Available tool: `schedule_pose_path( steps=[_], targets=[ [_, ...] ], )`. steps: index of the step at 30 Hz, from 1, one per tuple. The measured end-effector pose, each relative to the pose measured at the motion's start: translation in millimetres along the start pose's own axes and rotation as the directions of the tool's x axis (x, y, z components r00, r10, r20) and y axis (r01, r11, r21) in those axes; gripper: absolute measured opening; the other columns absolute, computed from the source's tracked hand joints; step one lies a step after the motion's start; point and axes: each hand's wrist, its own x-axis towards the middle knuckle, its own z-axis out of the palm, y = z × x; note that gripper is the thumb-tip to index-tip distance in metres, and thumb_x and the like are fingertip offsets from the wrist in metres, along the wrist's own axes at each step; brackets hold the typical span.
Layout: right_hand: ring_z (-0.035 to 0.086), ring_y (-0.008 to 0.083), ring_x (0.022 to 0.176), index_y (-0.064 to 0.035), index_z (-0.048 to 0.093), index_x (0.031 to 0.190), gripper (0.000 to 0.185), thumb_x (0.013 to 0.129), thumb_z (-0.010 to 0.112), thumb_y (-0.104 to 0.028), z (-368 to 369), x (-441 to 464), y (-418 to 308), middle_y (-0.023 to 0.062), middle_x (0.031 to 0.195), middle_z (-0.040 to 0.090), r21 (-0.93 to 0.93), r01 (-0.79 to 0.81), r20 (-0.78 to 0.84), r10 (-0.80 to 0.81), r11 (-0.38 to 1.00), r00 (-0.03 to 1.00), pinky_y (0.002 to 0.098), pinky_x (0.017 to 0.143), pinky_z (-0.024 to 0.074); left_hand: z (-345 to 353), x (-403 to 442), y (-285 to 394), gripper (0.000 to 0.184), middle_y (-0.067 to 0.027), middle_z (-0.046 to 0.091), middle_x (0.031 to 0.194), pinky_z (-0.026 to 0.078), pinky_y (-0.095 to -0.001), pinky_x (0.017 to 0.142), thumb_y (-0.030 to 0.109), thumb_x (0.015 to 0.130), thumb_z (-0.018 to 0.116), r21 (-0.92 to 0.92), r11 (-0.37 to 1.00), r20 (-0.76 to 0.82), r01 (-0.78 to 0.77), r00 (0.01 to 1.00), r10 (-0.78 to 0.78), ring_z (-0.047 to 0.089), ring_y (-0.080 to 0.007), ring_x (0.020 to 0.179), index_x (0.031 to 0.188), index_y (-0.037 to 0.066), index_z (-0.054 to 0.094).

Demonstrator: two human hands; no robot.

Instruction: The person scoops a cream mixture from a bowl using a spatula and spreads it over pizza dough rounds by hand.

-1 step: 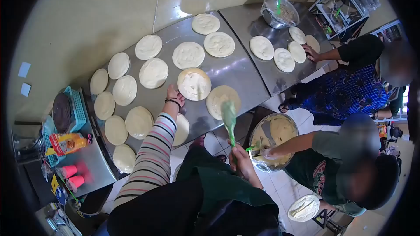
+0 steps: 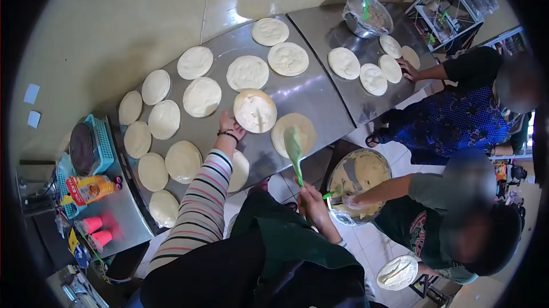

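has just swung the green spatula (image 2: 293, 147) slightly toward ten o'clock, so now has its blurred blade further in over the flat tan round (image 2: 307, 128). cannot tell touching from hovering there. has kept the left hand (image 2: 233, 125) much as it was, at the eight o'clock edge of the cream-topped round (image 2: 255, 111), which puts the flat tan round at four o'clock from that one, just beside it

wraps the right hand (image 2: 314, 208) closed around the spatula handle, pointing the blade between eleven and twelve o'clock. reaches the left arm up toward one o'clock, in a striped sleeve (image 2: 201, 194), with fingers at the rim and seemingly partly under it; cannot tell how firmly gripped, or whether lifted from the steel table (image 2: 320, 96)

from the cream-topped round, shows more pale rounds at nine through one o'clock. from the right hand, shows a wide metal bowl (image 2: 372, 165) of pale mixture at two o'clock, with a co-worker's gloved hand (image 2: 355, 200) inside. farther out at one to two o'clock, shows another person's hand (image 2: 409, 70) touching or just beside a round
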Motion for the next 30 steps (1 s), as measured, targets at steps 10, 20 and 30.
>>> schedule_pose_path(
  steps=[10, 20, 30],
  targets=[
    [0.054, 0.0293, 0.065, -0.0209, 0.042, 0.126, 0.045, 0.082, 0.049, -0.011, 49.6, 164.8, -35.3, 0.0112, 0.075, 0.05, -0.949, 0.192, -0.042, -0.702, 0.251, 0.711, 0.0413, 0.059, 0.0453, 50.9, 27.3, 0.0, 0.039, -0.0114, 0.049, 0.12, 0.035, -0.0466, 0.095, 0.031, 0.09, 0.031, -0.453, 0.866, 0.501, 0.212, 0.864, 0.051, 0.047, -0.0289, 0.11, 0.121, 0.011, 0.044],
    [0.056, 0.0293, 0.066, -0.0176, 0.046, 0.122, 0.04, 0.083, 0.049, -0.01, 60.6, 88.5, -85.6, 0.0109, 0.077, 0.052, -0.901, 0.328, 0.015, -0.737, 0.282, 0.675, 0.0396, 0.056, 0.0452, 80.3, -54.8, 11.5, 0.045, -0.013, 0.052, 0.116, 0.04, -0.0473, 0.091, 0.041, 0.086, 0.04, -0.365, 0.897, 0.821, 0.25, 0.541, 0.184, 0.05, -0.0308, 0.106, 0.116, 0.008, 0.048],
    [0.046, 0.0079, 0.049, -0.0068, 0.044, 0.122, 0.033, 0.09, 0.044, -0.014, -2.1, -101.7, -83.3, 0.0009, 0.062, 0.047, -0.194, 0.395, 0.02, -0.399, 0.898, 0.917, 0.0225, 0.043, 0.0377, 138.7, -135.9, -25.5, 0.055, -0.0128, 0.044, 0.125, 0.037, -0.0474, 0.094, 0.047, 0.086, 0.037, -0.217, 0.954, 0.922, 0.207, 0.364, 0.131, 0.044, -0.0326, 0.112, 0.126, 0.009, 0.039]
  ],
)
